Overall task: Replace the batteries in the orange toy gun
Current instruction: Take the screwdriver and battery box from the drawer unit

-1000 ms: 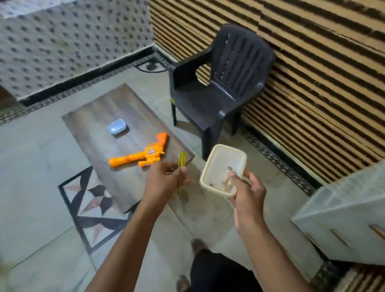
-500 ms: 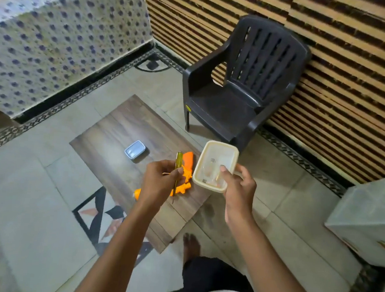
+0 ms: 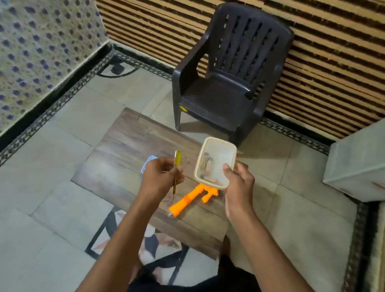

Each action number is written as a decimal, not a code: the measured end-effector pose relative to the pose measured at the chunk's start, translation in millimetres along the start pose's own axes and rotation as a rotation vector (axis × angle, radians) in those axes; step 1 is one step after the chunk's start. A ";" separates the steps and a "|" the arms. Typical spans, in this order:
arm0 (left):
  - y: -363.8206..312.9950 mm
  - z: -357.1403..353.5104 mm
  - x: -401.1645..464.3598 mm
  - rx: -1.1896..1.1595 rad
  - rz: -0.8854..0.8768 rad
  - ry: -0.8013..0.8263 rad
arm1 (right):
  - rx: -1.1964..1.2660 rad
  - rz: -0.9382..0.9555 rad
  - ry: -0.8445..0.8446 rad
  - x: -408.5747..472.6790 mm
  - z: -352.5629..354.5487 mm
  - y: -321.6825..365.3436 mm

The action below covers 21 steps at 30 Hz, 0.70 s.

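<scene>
The orange toy gun [image 3: 189,198] lies on a low wooden board [image 3: 126,144] on the floor, its grip end partly hidden behind a container. My left hand [image 3: 159,178] pinches a yellow screwdriver [image 3: 176,167] upright above the board, left of the gun. My right hand [image 3: 239,185] holds a pale plastic container [image 3: 219,152] by its near right edge, above the gun. Small items lie inside the container, too blurred to name.
A small blue-rimmed tin [image 3: 149,163] sits on the board, mostly behind my left hand. A dark plastic chair [image 3: 230,79] stands just beyond the board against the striped wall. A white cabinet [image 3: 369,161] is at the right. My feet are below the board's near edge.
I have moved closer to the board, and the view has swung so the gun now lies under my hands. Both hands still hold the screwdriver and the container.
</scene>
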<state>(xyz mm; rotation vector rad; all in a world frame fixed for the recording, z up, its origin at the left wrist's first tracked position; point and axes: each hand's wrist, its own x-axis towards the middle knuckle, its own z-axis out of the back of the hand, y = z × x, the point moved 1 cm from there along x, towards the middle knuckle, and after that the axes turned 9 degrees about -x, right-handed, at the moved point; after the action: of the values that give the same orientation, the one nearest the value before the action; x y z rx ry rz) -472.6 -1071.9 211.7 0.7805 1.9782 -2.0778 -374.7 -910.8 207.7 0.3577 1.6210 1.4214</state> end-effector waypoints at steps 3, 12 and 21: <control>-2.0 62.9 5.6 0.050 0.014 0.112 | 0.042 -0.060 -0.097 -44.1 -46.7 -16.3; -25.4 168.5 37.1 0.147 0.044 0.159 | 0.095 -0.126 -0.193 -107.7 -140.3 -46.1; -20.1 216.4 121.1 0.413 -0.012 0.113 | -0.057 -0.205 -0.237 -75.8 -228.1 -74.2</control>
<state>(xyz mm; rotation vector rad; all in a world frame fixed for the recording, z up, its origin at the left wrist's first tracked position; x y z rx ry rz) -639.4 -1251.2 168.3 0.9754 1.6207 -2.5404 -485.5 -1130.2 153.9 0.3045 1.3808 1.2189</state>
